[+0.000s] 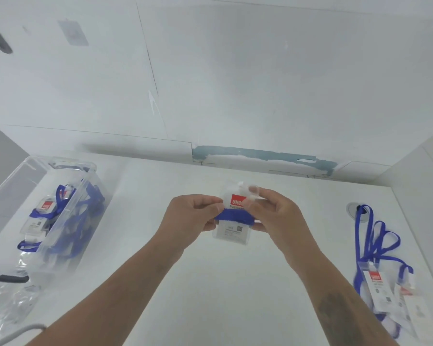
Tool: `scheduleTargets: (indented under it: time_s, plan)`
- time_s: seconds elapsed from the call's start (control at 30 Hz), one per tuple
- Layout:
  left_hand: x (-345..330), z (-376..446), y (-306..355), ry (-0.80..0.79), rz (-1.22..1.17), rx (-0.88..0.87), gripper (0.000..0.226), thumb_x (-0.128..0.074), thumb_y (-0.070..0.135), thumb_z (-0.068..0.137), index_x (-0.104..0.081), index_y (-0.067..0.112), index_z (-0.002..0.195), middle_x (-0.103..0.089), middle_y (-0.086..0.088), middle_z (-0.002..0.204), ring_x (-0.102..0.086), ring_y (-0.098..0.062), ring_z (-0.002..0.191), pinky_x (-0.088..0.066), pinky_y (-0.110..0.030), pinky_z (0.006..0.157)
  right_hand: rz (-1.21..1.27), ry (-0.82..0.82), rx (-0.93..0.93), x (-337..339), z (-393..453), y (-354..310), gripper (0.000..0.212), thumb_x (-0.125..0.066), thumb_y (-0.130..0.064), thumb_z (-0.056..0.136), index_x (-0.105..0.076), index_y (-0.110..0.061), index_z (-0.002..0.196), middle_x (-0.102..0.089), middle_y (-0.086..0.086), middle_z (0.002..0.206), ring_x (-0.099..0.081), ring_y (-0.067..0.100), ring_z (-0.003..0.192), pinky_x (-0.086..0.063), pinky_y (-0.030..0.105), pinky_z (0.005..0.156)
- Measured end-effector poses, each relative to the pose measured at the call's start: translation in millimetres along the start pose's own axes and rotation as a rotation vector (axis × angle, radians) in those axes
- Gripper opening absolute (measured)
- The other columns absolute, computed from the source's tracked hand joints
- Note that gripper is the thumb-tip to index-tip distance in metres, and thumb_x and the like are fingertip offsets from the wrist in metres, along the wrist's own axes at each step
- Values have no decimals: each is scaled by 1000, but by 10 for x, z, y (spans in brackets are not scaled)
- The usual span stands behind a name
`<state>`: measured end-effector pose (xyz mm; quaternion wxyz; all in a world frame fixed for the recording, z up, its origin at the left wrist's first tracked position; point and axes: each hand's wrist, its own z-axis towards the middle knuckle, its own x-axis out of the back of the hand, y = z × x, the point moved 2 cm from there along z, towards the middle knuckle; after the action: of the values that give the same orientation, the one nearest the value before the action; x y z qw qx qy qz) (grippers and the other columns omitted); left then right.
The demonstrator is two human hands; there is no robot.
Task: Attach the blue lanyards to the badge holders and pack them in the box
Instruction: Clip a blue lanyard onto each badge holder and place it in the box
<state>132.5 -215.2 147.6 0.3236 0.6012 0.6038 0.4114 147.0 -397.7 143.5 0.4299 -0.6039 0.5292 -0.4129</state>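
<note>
Pinching one badge holder (231,221) above the table (210,283) centre, both hands, left hand (191,217) and right hand (276,217), press its wrapped blue lanyard (234,217); box (53,211) at nine o'clock, a lanyard pile (378,248) at three.

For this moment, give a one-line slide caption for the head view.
Both hands, left hand and right hand, wrap a blue lanyard around a badge holder.
</note>
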Motion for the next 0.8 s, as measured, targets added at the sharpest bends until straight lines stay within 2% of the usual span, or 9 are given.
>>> scheduleTargets:
  time_s: [0.07, 0.13, 0.3, 0.43, 0.57, 0.7, 0.8]
  plan:
    - [7, -8, -50, 73, -32, 9, 4, -69, 16, 90, -73, 17, 92, -77, -1, 82, -72, -12, 73, -62, -29, 75, 95, 75, -11, -42, -82, 73, 23, -57, -24, 97, -61, -25, 120, -73, -4, 109, -69, 13, 100, -56, 26, 77]
    - [8, -31, -95, 114, -49, 20, 5, -69, 15, 90, -73, 18, 90, -77, -2, 82, -71, -11, 70, -62, -30, 75, 120, 62, -10, -110, -174, 140, 20, -50, -28, 101, -63, -29, 115, -71, -10, 109, -67, 12, 105, -52, 27, 82]
    - [126, -92, -145, 131, -36, 32, 4, -69, 17, 91, -72, 18, 90, -77, -2, 83, -72, -12, 71, -61, -26, 71, 102, -8, 15, -353, -300, 147, 26, -39, -34, 104, -64, -38, 101, -71, -24, 89, -64, -7, 91, -50, 14, 72]
    - [359, -84, -151, 144, -30, 15, 4, -69, 18, 91, -72, 19, 91, -77, -1, 81, -73, -12, 73, -61, -26, 71, 104, -37, 20, -600, -311, 108, 24, -37, -36, 104, -61, -39, 102, -69, -26, 87, -63, -13, 85, -49, 8, 67]
    - [710, -54, -207, 155, -34, 3, 3, -70, 19, 90, -73, 19, 92, -78, 2, 80, -74, -15, 78, -61, -26, 70, 92, -61, 43, -964, -321, 71, 28, -35, -38, 103, -62, -42, 95, -69, -28, 82, -63, -11, 82, -48, 11, 70]
    - [1233, -16, -273, 147, -35, 3, 6, -70, 22, 90, -72, 19, 95, -77, 1, 85, -73, -16, 83, -61, -28, 74, 107, -53, 31, -1485, -338, 57, 28, -36, -37, 104, -63, -41, 97, -69, -29, 83, -63, -12, 81, -49, 11, 69]
    - [1690, 30, -312, 125, -43, 2, 4, -70, 22, 91, -72, 19, 94, -77, 3, 80, -73, -13, 79, -61, -27, 75, 131, -39, 19, -1957, -355, 38, 26, -36, -37, 104, -61, -41, 99, -69, -30, 81, -63, -13, 81, -49, 8, 66]
